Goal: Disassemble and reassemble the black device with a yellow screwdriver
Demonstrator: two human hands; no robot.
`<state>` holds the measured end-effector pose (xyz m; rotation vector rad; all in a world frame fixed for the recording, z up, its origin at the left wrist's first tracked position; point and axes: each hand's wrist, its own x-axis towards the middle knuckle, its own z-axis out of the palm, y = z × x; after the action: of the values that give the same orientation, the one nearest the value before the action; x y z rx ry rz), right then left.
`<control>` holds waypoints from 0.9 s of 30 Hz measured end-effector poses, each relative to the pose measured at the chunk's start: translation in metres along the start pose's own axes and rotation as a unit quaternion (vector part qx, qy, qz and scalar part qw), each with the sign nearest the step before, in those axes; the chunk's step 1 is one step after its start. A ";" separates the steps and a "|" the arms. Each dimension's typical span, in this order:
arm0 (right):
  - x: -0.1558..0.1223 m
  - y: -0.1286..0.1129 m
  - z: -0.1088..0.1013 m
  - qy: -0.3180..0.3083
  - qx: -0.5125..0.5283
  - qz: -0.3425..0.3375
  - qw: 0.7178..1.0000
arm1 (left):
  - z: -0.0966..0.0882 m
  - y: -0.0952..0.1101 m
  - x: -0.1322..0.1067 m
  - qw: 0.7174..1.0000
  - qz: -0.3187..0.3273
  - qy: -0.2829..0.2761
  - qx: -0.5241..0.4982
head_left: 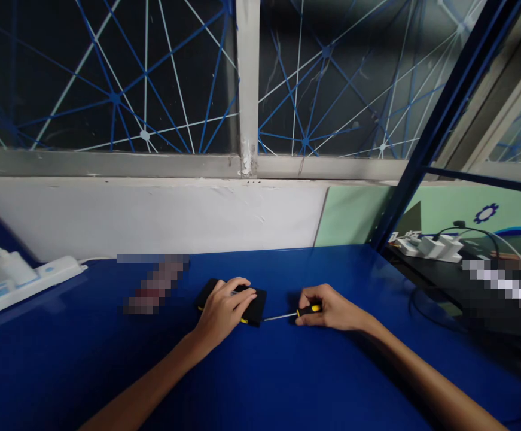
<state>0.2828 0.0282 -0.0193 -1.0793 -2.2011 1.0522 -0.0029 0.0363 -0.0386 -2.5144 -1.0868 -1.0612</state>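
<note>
Power strip (pixel 65 271), white: lay at the far left of the blue table (pixel 260 383), a plug seated in it.

Obscured item (pixel 155 287): lay between strip and case; kind could not be told.

Left hand (pixel 222 306): rested palm-down over the case, fingers laid slightly bent across its top. Whether the thumb gripped an edge could not be told.

Black case (pixel 256 304), flat, yellow showing along the near edge (pixel 244 321): lay on the table under the left hand. Judged light and fairly stiff, with a matt face unlikely to slip from the fingers, though apt to slide on the smooth tabletop if not pressed down. Best hold: flat across the top, or by two opposite edges.

Screwdriver (pixel 282 316), slim metal shaft, black-and-yellow handle (pixel 304 310): ran nearly level between case and right hand, tip just beside the case's right edge; contact there could not be told. Judged light and rigid, the bare shaft slicker than the handle. Best hold: the handle, clear of the tip.

Right hand (pixel 327 308): thumb and fingers were closed about the handle in a pinch.

White plugs (pixel 439 246), cables attached: stood on a dark surface (pixel 448 272) at the far right, well apart from both hands.
</note>
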 end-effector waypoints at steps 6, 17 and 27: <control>-0.001 -0.011 -0.003 -0.049 -0.027 -0.005 0.998 | -0.005 0.008 0.000 0.997 -0.018 0.028 0.076; -0.002 -0.011 0.000 -0.027 -0.043 -0.019 0.999 | -0.007 0.012 0.000 0.993 -0.027 0.035 0.113; 0.000 -0.007 0.002 0.016 -0.103 -0.051 0.993 | -0.004 0.008 0.000 0.998 -0.012 0.022 0.057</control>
<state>0.2784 0.0245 -0.0153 -1.0477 -2.3520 0.7719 0.0007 0.0288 -0.0353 -2.3837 -1.1338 -1.0254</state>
